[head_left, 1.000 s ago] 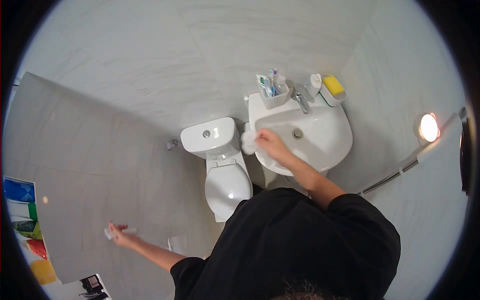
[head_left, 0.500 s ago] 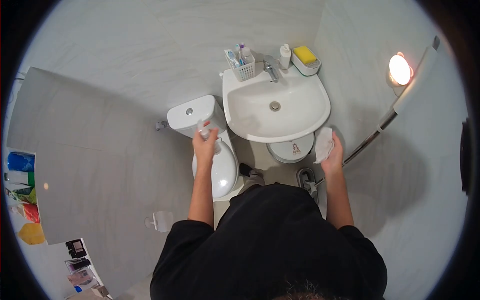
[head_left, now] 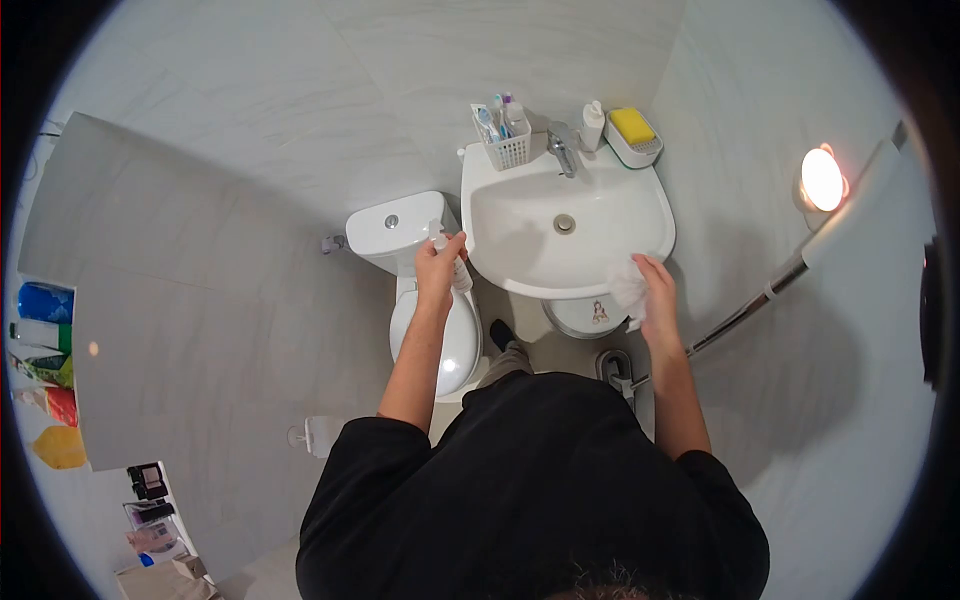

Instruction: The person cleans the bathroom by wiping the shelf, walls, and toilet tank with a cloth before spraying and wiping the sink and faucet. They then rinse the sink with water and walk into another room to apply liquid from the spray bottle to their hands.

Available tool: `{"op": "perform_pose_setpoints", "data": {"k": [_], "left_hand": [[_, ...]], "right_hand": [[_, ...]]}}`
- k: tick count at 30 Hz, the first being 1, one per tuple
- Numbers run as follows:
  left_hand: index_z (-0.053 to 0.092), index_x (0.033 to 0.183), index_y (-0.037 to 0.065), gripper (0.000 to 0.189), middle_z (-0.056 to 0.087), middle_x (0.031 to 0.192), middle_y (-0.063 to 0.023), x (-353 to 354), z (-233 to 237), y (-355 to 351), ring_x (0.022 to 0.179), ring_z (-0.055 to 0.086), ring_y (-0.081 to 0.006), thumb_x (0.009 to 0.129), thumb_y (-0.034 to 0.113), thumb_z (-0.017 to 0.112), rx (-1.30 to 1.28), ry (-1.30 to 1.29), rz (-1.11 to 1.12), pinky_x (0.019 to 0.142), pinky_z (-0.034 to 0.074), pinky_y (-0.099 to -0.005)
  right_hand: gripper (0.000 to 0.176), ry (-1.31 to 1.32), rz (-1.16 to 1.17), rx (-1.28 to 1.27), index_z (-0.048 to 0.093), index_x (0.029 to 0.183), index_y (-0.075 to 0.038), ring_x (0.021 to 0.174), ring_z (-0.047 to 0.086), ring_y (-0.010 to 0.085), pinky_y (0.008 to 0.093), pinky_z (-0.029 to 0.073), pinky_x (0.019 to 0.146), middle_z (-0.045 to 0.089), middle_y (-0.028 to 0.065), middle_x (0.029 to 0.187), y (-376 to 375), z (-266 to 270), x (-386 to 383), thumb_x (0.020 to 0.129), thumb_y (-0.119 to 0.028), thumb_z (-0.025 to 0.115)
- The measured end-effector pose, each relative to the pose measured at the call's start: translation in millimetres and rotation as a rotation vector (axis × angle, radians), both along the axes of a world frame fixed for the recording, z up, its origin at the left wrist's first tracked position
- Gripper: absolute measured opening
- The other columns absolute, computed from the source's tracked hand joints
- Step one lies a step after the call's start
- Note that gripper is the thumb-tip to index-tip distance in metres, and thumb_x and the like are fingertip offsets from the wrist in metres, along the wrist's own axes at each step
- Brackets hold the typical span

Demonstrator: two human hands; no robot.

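My left hand (head_left: 440,268) is wrapped round a clear spray bottle (head_left: 461,277) with a pale nozzle, held upright near the left rim of the white sink (head_left: 487,270). At the sink's front right edge, my right hand (head_left: 655,298) grips a crumpled white cloth (head_left: 627,285), which overlaps the rim in this view. Behind the basin's drain stands a chrome faucet (head_left: 562,150). The closed toilet (head_left: 448,340) lies below my left forearm.
A white basket (head_left: 510,152) with toothbrushes, a white pump bottle (head_left: 592,126) and a yellow sponge (head_left: 632,125) in a holder line the sink's back. Under the sink is a round bin (head_left: 580,317). A metal pole (head_left: 740,312) leans at right beside a lit lamp (head_left: 821,180).
My left hand has moved right and slightly up with the spray bottle, toward the sink. My right hand has brought the cloth to the sink's front edge. The view has shifted slightly.
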State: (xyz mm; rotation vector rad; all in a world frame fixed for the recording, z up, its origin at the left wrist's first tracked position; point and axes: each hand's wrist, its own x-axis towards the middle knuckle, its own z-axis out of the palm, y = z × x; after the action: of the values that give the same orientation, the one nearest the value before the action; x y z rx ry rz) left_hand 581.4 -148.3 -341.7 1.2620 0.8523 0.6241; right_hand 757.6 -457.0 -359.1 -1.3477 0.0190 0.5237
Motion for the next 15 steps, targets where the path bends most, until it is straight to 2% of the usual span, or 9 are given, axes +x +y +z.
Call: {"op": "perform_pose_setpoints", "data": {"k": [2, 4, 6, 7, 9, 10, 12, 13, 15], "left_hand": [[0.063, 0.083, 0.005, 0.015, 0.06, 0.069, -0.0029, 11.8, -0.2, 15.5, 0.064, 0.056, -0.0116, 0.085, 0.017, 0.072, -0.013, 0.011, -0.011, 0.06, 0.043, -0.0282], [0.066, 0.098, 0.001, 0.02, 0.061, 0.071, -0.0032, 32.6, -1.2, 33.5, 0.064, 0.055, -0.012, 0.086, 0.017, 0.071, -0.048, 0.009, -0.022, 0.061, 0.043, -0.0275], [0.068, 0.101, -0.001, 0.023, 0.062, 0.071, -0.0038, 59.8, -3.2, 53.5, 0.063, 0.056, -0.0113, 0.086, 0.017, 0.07, -0.049, -0.027, -0.024, 0.059, 0.044, -0.0266], [0.069, 0.105, -0.002, 0.026, 0.064, 0.071, -0.0044, 73.3, -6.4, 63.6, 0.063, 0.057, -0.0105, 0.086, 0.016, 0.069, -0.048, -0.048, -0.029, 0.056, 0.044, -0.0257], [0.069, 0.11, -0.003, 0.033, 0.067, 0.075, -0.0059, 101.4, -11.2, 82.7, 0.062, 0.057, -0.0106, 0.086, 0.019, 0.07, -0.022, -0.061, -0.037, 0.058, 0.046, -0.026], [0.069, 0.11, -0.003, 0.034, 0.068, 0.077, -0.0057, 116.2, -8.3, 89.2, 0.063, 0.056, -0.0101, 0.086, 0.02, 0.07, -0.012, -0.025, -0.036, 0.059, 0.045, -0.0253], [0.069, 0.111, -0.003, 0.035, 0.069, 0.08, -0.0056, 140.8, -3.9, 101.1, 0.064, 0.056, -0.0097, 0.086, 0.022, 0.07, -0.007, 0.013, -0.034, 0.059, 0.045, -0.0247], [0.07, 0.11, -0.002, 0.035, 0.069, 0.08, -0.0055, 152.5, -2.0, 106.5, 0.065, 0.056, -0.0099, 0.086, 0.023, 0.071, 0.008, 0.045, -0.064, 0.059, 0.045, -0.0247], [0.07, 0.109, -0.002, 0.035, 0.07, 0.08, -0.0054, 165.7, -2.8, 119.3, 0.065, 0.057, -0.01, 0.085, 0.025, 0.072, 0.014, 0.082, -0.102, 0.059, 0.045, -0.0247]], "right_hand": [[0.034, -0.093, 0.07, -0.063, 0.063, 0.123, -0.003, 0.101, 0.059, 0.0116, 0.0257, 0.045, 0.087, 0.066, 0.0041, 0.106, 41.1, 6.4, 10.5, 0.095, -0.02, 0.06], [0.036, -0.216, 0.203, -0.278, 0.064, 0.123, -0.002, 0.098, 0.057, 0.01, 0.025, 0.044, 0.086, 0.066, 0.0052, 0.103, 91.9, 18.8, 25.6, 0.094, -0.023, 0.062], [0.045, -0.374, 0.312, -0.419, 0.059, 0.129, 0.0, 0.08, 0.062, 0.0166, 0.0304, 0.047, 0.073, 0.068, 0.008, 0.087, 139.2, 30.4, 44.9, 0.091, -0.025, 0.063], [0.045, -0.378, 0.319, -0.427, 0.059, 0.129, 0.0, 0.08, 0.062, 0.0166, 0.0304, 0.047, 0.073, 0.068, 0.008, 0.087, 162.7, 28.7, 57.9, 0.091, -0.025, 0.063], [0.053, -0.522, 0.258, -0.48, 0.055, 0.133, 0.0, 0.082, 0.065, 0.0238, 0.0358, 0.048, 0.076, 0.07, 0.0145, 0.091, 213.2, 11.9, 85.2, 0.09, -0.031, 0.062], [0.053, -0.525, 0.266, -0.484, 0.055, 0.133, 0.0, 0.082, 0.065, 0.0238, 0.0358, 0.048, 0.076, 0.07, 0.0145, 0.091, 235.0, -2.6, 102.0, 0.09, -0.031, 0.062], [0.058, -0.689, 0.131, -0.531, 0.052, 0.137, 0.0, 0.087, 0.067, 0.0339, 0.0409, 0.048, 0.079, 0.071, 0.0202, 0.098, 268.5, -39.4, 133.6, 0.091, -0.035, 0.057], [0.058, -0.689, 0.134, -0.534, 0.052, 0.137, 0.0, 0.087, 0.067, 0.0339, 0.0409, 0.048, 0.079, 0.071, 0.0202, 0.098, 279.3, -54.2, 144.6, 0.091, -0.035, 0.057], [0.051, -0.691, 0.119, -0.512, 0.061, 0.125, 0.001, 0.09, 0.066, 0.0387, 0.0451, 0.047, 0.08, 0.069, 0.0248, 0.098, 292.3, -76.9, 159.4, 0.092, -0.037, 0.053]]}}
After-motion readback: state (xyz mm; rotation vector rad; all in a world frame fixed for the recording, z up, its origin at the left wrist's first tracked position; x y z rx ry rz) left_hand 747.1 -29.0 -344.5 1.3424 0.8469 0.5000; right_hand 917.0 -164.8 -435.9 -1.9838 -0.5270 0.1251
